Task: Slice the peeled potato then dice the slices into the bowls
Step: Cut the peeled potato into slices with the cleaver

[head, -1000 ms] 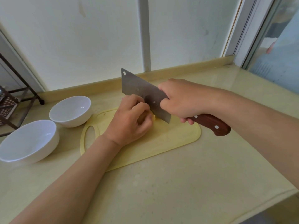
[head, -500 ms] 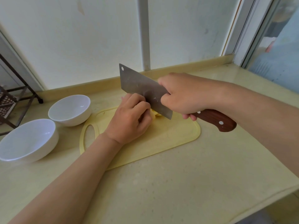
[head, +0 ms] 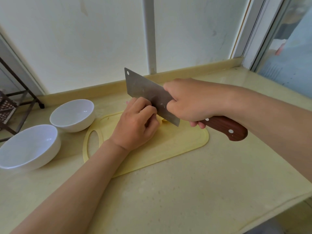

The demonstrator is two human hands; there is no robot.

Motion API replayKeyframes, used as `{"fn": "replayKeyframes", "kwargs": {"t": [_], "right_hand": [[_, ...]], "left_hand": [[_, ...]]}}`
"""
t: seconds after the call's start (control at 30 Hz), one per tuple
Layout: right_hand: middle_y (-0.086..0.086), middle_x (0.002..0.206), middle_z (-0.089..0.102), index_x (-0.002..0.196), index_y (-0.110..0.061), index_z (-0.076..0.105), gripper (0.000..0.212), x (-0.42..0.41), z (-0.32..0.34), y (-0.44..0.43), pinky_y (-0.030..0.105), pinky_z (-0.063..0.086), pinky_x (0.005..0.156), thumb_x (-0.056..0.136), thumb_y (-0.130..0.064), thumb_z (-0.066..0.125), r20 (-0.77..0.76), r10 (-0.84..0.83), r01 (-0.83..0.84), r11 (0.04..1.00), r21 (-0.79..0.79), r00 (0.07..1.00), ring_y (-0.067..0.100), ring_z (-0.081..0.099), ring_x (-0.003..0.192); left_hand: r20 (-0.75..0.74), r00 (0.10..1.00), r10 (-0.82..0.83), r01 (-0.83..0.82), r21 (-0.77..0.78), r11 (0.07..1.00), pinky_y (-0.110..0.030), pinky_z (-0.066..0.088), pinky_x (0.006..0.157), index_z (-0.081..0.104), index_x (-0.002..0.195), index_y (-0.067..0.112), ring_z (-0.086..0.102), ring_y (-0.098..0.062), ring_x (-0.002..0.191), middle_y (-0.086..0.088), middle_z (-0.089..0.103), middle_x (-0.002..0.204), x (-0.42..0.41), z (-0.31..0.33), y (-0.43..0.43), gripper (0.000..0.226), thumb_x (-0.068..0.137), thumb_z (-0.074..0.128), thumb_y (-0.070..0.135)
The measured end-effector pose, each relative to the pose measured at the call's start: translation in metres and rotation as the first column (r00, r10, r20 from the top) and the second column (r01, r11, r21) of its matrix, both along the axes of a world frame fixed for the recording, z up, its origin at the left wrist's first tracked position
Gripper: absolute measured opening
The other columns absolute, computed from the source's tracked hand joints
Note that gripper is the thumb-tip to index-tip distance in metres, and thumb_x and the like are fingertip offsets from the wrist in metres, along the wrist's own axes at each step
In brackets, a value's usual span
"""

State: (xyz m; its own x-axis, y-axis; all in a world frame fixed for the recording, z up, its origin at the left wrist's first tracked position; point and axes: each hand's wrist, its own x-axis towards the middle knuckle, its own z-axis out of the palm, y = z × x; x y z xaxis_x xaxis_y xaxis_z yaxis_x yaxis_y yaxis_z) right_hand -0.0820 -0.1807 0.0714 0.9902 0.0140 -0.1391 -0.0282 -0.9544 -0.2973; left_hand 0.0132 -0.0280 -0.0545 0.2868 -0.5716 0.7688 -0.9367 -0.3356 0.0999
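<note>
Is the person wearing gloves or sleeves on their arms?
No gloves! The left hand and right hand are bare. The left forearm and right forearm are bare too: no sleeves, watch or bracelet show. A glint on one left finger may be a ring; too small to tell.

Beige bench (head: 185, 191) w/ yellow cutting board (head: 179, 146) flat on it. 2 white bowls left of board: far bowl (head: 72, 114) just beside it, near bowl (head: 30, 146) further left.

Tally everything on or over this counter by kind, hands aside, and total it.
Bowls: 2
Cutting board: 1
Knife: 1
Potato: 1, mostly hidden
Metal rack: 1, partly in view
Total: 6
</note>
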Motion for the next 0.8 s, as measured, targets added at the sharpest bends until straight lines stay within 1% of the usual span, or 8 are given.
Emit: {"fn": "replayKeyframes", "kwargs": {"t": [0.13, 0.3, 0.47, 0.6, 0.7, 0.8], "right_hand": [[0.016, 0.058, 0.064, 0.094, -0.006, 0.046, 0.008, -0.0049, 0.0030, -0.0047, 0.026, 0.043, 0.038, 0.096, -0.011, 0.040, -0.031, -0.005, 0.005, 1.000, -0.007, 1.000, 0.026, 0.058, 0.038], [0.012, 0.052, 0.064, 0.099, -0.005, 0.049, 0.013, -0.0081, 0.0051, -0.0082, 0.027, 0.045, 0.040, 0.096, -0.014, 0.040, -0.054, -0.007, 0.006, 1.000, -0.015, 0.999, 0.026, 0.060, 0.039], [0.010, 0.048, 0.063, 0.098, -0.001, 0.051, 0.016, -0.0077, 0.0068, -0.0072, 0.027, 0.044, 0.041, 0.094, -0.012, 0.040, -0.059, -0.015, 0.013, 0.999, -0.031, 0.998, 0.025, 0.059, 0.038], [0.008, 0.048, 0.064, 0.108, -0.003, 0.054, 0.022, -0.0084, 0.0071, -0.0074, 0.025, 0.043, 0.039, 0.095, -0.013, 0.040, -0.056, -0.015, 0.013, 0.999, -0.032, 0.998, 0.024, 0.061, 0.039], [0.008, 0.047, 0.064, 0.108, -0.001, 0.055, 0.023, -0.0084, 0.0067, -0.0073, 0.025, 0.043, 0.038, 0.095, -0.012, 0.040, -0.055, -0.020, 0.018, 0.999, -0.034, 0.998, 0.024, 0.061, 0.038], [0.009, 0.047, 0.064, 0.112, 0.001, 0.057, 0.028, -0.0075, 0.0064, -0.0064, 0.025, 0.044, 0.039, 0.094, -0.011, 0.040, -0.059, -0.023, 0.021, 0.999, -0.028, 0.998, 0.025, 0.061, 0.038]], "left_hand": [[0.003, 1.000, 0.003, -0.003, -0.010, 1.000, -0.039, 0.041, 0.064, 0.065, 0.076, -0.002, 0.048, -0.029, 0.067, -0.015, 0.056, 0.081, -0.0003, -0.0003, -0.0011, 0.007, 0.080, 0.060, -0.003], [0.000, 1.000, 0.006, -0.006, -0.006, 1.000, -0.040, 0.042, 0.065, 0.064, 0.076, -0.002, 0.049, -0.030, 0.068, -0.015, 0.056, 0.082, -0.0004, -0.0014, -0.0013, 0.007, 0.080, 0.060, -0.004], [-0.002, 1.000, 0.009, -0.009, -0.010, 1.000, -0.037, 0.041, 0.067, 0.064, 0.075, -0.002, 0.048, -0.030, 0.068, -0.015, 0.056, 0.081, -0.0006, -0.0007, -0.0015, 0.006, 0.079, 0.060, -0.005], [0.003, 1.000, 0.006, -0.006, -0.015, 1.000, -0.039, 0.041, 0.067, 0.064, 0.074, -0.002, 0.048, -0.031, 0.069, -0.015, 0.055, 0.081, -0.0001, -0.0014, -0.0023, 0.007, 0.079, 0.059, -0.005], [0.001, 1.000, 0.009, -0.009, -0.023, 1.000, -0.038, 0.041, 0.067, 0.064, 0.074, -0.002, 0.048, -0.030, 0.069, -0.015, 0.055, 0.081, -0.0005, -0.0016, -0.0030, 0.007, 0.079, 0.059, -0.005], [0.000, 1.000, 0.014, -0.014, -0.030, 0.999, -0.037, 0.040, 0.066, 0.064, 0.074, -0.002, 0.048, -0.030, 0.068, -0.015, 0.055, 0.080, -0.0004, -0.0014, -0.0037, 0.007, 0.079, 0.059, -0.006]]}}
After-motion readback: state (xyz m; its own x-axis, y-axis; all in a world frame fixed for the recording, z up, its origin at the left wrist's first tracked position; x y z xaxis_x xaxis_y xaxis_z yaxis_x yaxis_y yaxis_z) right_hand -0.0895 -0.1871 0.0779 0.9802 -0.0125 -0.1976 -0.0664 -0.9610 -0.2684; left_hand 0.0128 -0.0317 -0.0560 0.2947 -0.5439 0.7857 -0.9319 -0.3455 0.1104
